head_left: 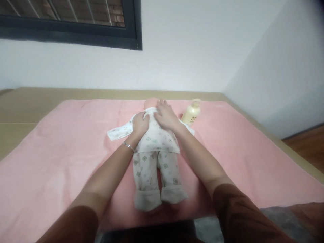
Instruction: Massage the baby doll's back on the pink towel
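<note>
A baby doll (159, 140) in a white printed top and matching trousers lies lengthwise in front of me on a pink cloth (83, 135). Its bald head points away from me and no face shows. My left hand (141, 125) is closed around the doll's upper body near its left-side sleeve, thumb on top, with most of its fingers hidden. Over the other shoulder, my right hand (166, 115) rests flat with fingers spread, the tips beside the head. A pale yellow pump bottle (191, 113) stands just right of my right hand, close to the doll's sleeve.
The cloth covers most of a tan bed-like surface (22, 114), whose border shows at the back and sides. White wall (182, 47) rises behind it, with a dark-framed barred window (76, 32) at upper left. Wooden floor (307, 143) shows at right.
</note>
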`<act>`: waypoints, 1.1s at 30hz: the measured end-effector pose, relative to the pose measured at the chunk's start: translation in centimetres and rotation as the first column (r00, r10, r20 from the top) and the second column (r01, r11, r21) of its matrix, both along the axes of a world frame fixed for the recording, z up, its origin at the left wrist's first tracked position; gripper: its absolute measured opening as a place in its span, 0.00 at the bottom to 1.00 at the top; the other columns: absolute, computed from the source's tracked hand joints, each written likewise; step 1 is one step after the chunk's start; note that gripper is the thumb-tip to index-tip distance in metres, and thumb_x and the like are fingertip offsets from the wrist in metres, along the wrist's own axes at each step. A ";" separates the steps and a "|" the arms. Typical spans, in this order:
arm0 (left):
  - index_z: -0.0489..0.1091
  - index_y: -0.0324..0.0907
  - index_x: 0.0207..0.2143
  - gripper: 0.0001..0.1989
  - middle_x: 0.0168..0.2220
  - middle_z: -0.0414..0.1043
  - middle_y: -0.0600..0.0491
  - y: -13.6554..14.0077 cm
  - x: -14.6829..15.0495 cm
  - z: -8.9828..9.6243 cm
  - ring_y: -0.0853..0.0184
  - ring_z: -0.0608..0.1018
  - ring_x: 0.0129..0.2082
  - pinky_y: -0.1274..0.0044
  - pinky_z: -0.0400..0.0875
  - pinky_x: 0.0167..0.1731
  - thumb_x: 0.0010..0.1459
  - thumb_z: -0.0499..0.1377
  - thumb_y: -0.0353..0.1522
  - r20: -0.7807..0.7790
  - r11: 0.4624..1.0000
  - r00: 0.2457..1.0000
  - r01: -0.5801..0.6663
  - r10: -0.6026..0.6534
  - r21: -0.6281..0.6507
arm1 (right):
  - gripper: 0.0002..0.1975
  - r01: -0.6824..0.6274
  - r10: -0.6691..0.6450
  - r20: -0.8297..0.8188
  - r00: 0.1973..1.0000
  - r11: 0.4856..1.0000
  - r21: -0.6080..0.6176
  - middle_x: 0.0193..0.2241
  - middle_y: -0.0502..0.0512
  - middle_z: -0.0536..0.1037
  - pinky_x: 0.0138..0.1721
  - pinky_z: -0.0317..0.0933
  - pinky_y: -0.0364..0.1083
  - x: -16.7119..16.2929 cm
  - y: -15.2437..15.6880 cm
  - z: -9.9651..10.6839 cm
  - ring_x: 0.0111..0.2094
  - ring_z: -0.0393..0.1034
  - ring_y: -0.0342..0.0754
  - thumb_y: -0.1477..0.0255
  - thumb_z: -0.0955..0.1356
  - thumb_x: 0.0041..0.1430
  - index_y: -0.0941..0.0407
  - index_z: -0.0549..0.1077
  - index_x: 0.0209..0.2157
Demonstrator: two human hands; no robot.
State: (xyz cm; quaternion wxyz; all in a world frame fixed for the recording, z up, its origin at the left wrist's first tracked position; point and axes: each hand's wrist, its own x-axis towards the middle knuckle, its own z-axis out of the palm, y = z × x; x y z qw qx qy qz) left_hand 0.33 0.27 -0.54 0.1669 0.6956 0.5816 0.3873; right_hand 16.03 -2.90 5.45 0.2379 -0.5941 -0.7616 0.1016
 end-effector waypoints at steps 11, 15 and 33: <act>0.76 0.39 0.52 0.23 0.54 0.77 0.44 0.2 -0.1 -0.3 0.55 0.76 0.55 0.65 0.68 0.59 0.64 0.48 0.37 0.011 1.000 1.000 -0.007 0.007 0.003 | 0.27 -0.049 0.053 0.146 0.988 0.998 -0.026 0.71 0.68 0.54 0.71 0.44 0.66 -3.1 -1.9 -0.8 0.72 0.46 0.62 0.70 0.55 0.70 0.65 0.61 0.66; 0.77 0.40 0.50 0.21 0.53 0.78 0.45 0.2 0.0 -0.4 0.55 0.77 0.55 0.66 0.69 0.59 0.64 0.48 0.37 0.030 1.000 1.000 0.003 -0.004 0.023 | 0.28 -0.045 0.043 0.061 0.997 0.999 0.024 0.71 0.66 0.52 0.71 0.44 0.64 -2.1 -2.0 0.5 0.73 0.44 0.61 0.68 0.57 0.69 0.64 0.60 0.67; 0.75 0.40 0.53 0.23 0.56 0.76 0.45 0.1 0.0 -0.3 0.55 0.75 0.57 0.66 0.67 0.61 0.64 0.48 0.38 0.019 1.000 1.000 -0.007 0.007 -0.004 | 0.26 0.107 -0.100 -0.070 0.992 0.989 0.103 0.70 0.65 0.56 0.72 0.41 0.62 -2.7 -1.6 -0.8 0.73 0.46 0.57 0.72 0.58 0.65 0.62 0.66 0.63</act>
